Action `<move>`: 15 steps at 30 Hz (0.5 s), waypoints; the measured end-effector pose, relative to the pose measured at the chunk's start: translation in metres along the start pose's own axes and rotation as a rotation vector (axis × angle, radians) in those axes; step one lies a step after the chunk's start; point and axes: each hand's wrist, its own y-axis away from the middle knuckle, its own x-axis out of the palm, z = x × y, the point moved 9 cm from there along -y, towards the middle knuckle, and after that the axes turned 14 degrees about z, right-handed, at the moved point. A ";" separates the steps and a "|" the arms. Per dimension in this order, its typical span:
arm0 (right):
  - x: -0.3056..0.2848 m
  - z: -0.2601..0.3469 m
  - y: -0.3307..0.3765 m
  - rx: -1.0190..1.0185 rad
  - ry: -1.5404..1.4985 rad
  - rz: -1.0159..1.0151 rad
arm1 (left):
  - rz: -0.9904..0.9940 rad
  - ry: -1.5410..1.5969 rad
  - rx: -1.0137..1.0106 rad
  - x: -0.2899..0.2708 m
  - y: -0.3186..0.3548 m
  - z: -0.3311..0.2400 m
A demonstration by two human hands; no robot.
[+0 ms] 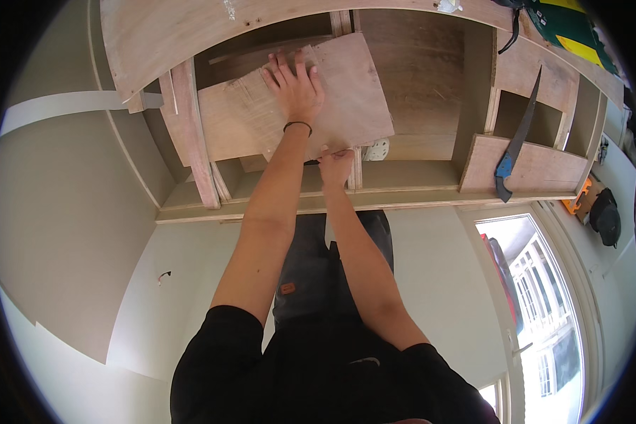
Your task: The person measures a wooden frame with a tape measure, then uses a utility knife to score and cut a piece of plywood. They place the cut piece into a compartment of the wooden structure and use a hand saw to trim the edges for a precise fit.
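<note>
A plywood board [357,88] lies tilted across the open compartments of a wooden cabinet frame [403,194]. My left hand [297,88] presses flat on the board's upper face, its fingers spread and reaching toward the far edge. Close to the board's near edge, my right hand [337,168] is closed, beside an upright divider of the frame. A small dark piece shows next to its fingers, but I cannot make out what it grips. Part of a white, holed object [378,150] shows under the board's near right corner.
A handsaw [521,134] with a blue handle rests on a wood panel [569,169] at the right. Across the far side runs a curved wooden panel [184,39]. A white strip [56,109] sticks out at the left, and a green-and-yellow item [569,35] sits far right.
</note>
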 end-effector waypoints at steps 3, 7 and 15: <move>-0.002 -0.004 0.000 0.003 0.000 0.004 | 0.024 0.000 -0.106 0.003 0.008 0.003; -0.002 -0.007 0.000 0.009 0.000 0.006 | 0.085 0.059 -0.203 0.012 0.022 0.004; -0.001 0.034 0.017 0.227 -0.023 0.423 | 0.133 0.001 -0.233 0.019 0.027 0.004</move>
